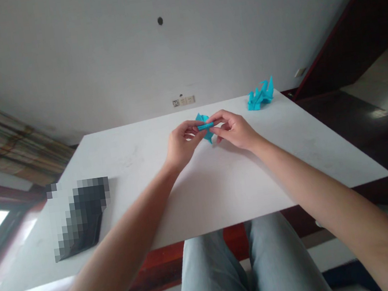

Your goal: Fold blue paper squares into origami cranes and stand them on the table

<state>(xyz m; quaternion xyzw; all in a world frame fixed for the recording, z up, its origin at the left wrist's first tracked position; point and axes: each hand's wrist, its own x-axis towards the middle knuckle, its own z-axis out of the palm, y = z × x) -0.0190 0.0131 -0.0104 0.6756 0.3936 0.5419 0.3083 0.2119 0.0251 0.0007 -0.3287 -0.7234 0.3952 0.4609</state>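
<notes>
Both my hands meet above the far middle of the white table (220, 180). My left hand (180, 145) and my right hand (234, 129) each pinch a small blue folded paper piece (205, 126) between thumb and fingers, one at each end. A bit of the blue paper hangs down below my fingers. A finished blue folded paper figure (260, 94) with spiky points stands apart at the table's far right corner.
A dark flat object (82, 216), partly blurred out, lies on the table's left side. A white wall with sockets (183, 101) stands behind the table. A curtain and window are at the left, dark floor at the right. My knees are under the near edge.
</notes>
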